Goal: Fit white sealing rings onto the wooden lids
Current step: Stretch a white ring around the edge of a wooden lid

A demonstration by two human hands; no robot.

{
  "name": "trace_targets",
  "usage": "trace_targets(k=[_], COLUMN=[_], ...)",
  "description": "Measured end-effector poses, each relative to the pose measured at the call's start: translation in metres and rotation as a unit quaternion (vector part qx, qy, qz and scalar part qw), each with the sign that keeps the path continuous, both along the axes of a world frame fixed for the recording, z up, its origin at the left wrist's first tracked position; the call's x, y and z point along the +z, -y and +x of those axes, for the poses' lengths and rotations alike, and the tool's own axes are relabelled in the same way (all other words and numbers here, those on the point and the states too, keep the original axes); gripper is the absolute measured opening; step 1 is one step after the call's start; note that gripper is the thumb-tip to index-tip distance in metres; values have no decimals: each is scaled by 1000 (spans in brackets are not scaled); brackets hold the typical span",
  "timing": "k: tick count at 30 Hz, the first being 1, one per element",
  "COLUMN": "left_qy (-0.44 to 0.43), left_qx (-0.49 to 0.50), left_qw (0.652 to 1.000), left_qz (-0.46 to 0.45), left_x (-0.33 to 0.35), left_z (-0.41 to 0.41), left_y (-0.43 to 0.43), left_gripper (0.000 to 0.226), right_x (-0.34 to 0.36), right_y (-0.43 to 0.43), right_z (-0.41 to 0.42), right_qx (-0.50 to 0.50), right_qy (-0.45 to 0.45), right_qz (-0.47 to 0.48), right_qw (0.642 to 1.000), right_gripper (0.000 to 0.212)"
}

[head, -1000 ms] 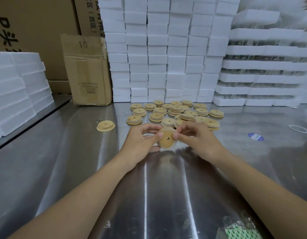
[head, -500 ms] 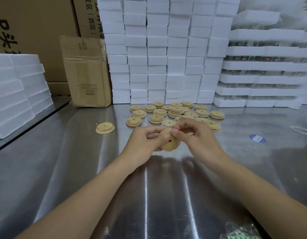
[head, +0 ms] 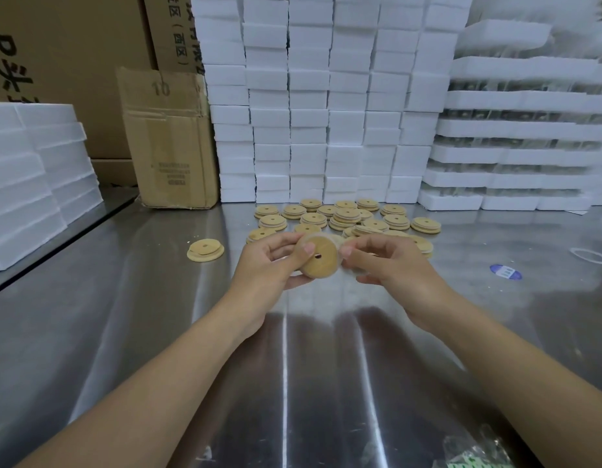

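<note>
I hold one round wooden lid (head: 321,256) with a small centre hole upright above the steel table. My left hand (head: 269,265) grips its left edge, thumb on the face. My right hand (head: 391,265) pinches the lid's right edge, where a thin translucent white sealing ring shows faintly around the rim. Behind my hands lies a pile of several wooden lids (head: 347,217). One more lid (head: 205,250) lies alone to the left. A loose white ring (head: 589,255) lies flat at the far right.
The steel table (head: 157,332) is backed by stacks of white foam blocks (head: 326,96), foam trays (head: 515,130) and a cardboard box (head: 168,143). More foam (head: 29,170) stands left. A blue sticker (head: 505,271) and a plastic bag (head: 475,450) lie on the right.
The lid has turned in my hands, so its flat face points more toward me. My right fingers have shifted along its right edge.
</note>
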State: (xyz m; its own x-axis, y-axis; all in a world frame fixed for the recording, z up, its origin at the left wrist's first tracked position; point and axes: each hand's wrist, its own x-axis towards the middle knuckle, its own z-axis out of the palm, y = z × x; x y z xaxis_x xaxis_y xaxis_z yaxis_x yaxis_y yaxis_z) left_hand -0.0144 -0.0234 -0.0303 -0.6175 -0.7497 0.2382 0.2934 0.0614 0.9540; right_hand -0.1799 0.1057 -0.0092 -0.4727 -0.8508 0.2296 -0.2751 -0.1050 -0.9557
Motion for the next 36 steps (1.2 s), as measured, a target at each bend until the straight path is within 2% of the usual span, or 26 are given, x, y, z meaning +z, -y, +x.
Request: trace_targets(k=[5, 9, 12, 20, 25, 29, 33, 36], left_qy=[16, 48, 58, 15, -27, -36, -27, 39], left_qx=[10, 4, 7, 5, 14, -2, -18, -30], left_qw=[1000, 997, 994, 1000, 999, 999, 999, 999], left_qz=[-4, -59, -93, -24, 15, 21, 43, 3], left_x=[0, -2, -1, -1, 2, 0, 1, 1], left_z=[-2, -2, -3, -1, 3, 1, 0, 0], left_y=[-2, -4, -4, 1, 7, 4, -1, -6], left_gripper=[20, 25, 21, 19, 16, 15, 18, 38], right_x=[-5, -9, -8, -2, -1, -6, -8, -8], right_y=[5, 7, 7, 6, 1, 6, 7, 8], right_z=[1, 4, 4, 2, 6, 15, 16, 15], right_qx=[-54, -35, -38, -50, -15, -16, -28, -30], right_qy=[-71, -122, -161, -34, -41, -28, -47, -33], right_qz=[-76, -69, -61, -42, -2, -47, -111, -129], right_qw=[993, 990, 984, 997, 999, 998, 992, 991], right_gripper=[5, 7, 8, 9, 6, 21, 14, 9])
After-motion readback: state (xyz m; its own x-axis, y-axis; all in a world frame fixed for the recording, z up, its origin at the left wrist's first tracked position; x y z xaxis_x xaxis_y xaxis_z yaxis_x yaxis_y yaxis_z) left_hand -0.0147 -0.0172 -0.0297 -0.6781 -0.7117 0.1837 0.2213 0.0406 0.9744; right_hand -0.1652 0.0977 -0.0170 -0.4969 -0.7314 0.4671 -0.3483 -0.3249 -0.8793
